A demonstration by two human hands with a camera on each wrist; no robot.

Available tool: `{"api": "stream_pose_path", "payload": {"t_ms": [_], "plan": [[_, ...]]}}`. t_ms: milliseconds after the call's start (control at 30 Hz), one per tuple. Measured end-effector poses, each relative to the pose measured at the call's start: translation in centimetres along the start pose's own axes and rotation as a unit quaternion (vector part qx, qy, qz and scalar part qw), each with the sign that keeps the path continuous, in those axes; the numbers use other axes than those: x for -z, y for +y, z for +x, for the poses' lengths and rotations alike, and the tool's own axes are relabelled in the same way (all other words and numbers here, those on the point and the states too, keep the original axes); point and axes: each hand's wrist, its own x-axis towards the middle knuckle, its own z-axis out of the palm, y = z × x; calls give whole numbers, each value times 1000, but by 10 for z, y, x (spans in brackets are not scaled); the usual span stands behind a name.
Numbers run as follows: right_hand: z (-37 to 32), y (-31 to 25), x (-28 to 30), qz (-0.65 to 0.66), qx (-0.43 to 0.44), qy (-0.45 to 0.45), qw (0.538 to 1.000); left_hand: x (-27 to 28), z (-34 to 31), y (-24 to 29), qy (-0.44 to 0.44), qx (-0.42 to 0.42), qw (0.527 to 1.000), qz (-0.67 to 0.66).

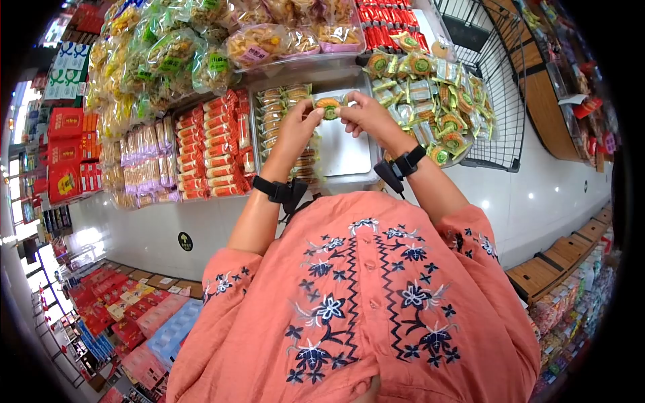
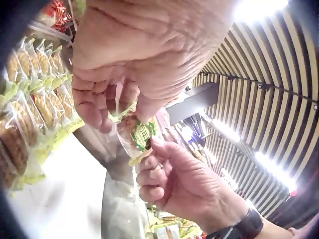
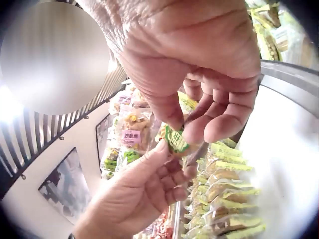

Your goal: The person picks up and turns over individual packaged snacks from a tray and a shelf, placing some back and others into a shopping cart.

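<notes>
Both hands hold one small packet [image 1: 328, 108] with a green label above a clear bin. The left hand [image 1: 299, 125] pinches its left edge between thumb and fingers, and the right hand [image 1: 371, 121] pinches the right edge. In the left wrist view the packet [image 2: 139, 135] lies between the left hand [image 2: 142, 59] and the right hand [image 2: 187, 186]. The right wrist view shows the green label of the packet [image 3: 175, 139] between the thumbs. Beneath the hands, rows of wrapped pastries [image 1: 271, 114] stand beside the white bottom [image 1: 346, 148] of the bin.
Bagged snacks [image 1: 171, 57] are heaped at the back left, with red-wrapped rolls [image 1: 218, 144] in front of them. To the right lies a pile of green-labelled packets [image 1: 447, 111], beside a wire shopping cart [image 1: 497, 101]. Pale floor [image 1: 537, 195] shows at the right.
</notes>
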Motion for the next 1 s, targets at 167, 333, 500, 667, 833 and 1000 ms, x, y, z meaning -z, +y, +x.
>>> {"api": "stream_pose_path", "payload": {"t_ms": [167, 333, 500, 667, 833, 1000], "plan": [[36, 15, -1, -63, 75, 101, 990, 8, 7, -5, 114, -86, 984, 110], [82, 41, -2, -129, 100, 155, 974, 17, -7, -11, 112, -78, 983, 120], [107, 56, -7, -134, 115, 181, 968, 23, -21, -30, 113, -70, 986, 96], [128, 67, -6, -146, 117, 180, 966, 28, -37, -23, 126, -34, 987, 94], [149, 86, 3, -183, 123, 178, 959, 27, -41, -30, 134, -29, 987, 82], [184, 112, 7, -232, 151, 202, 939, 25, -45, -35, 139, -30, 986, 87]]}}
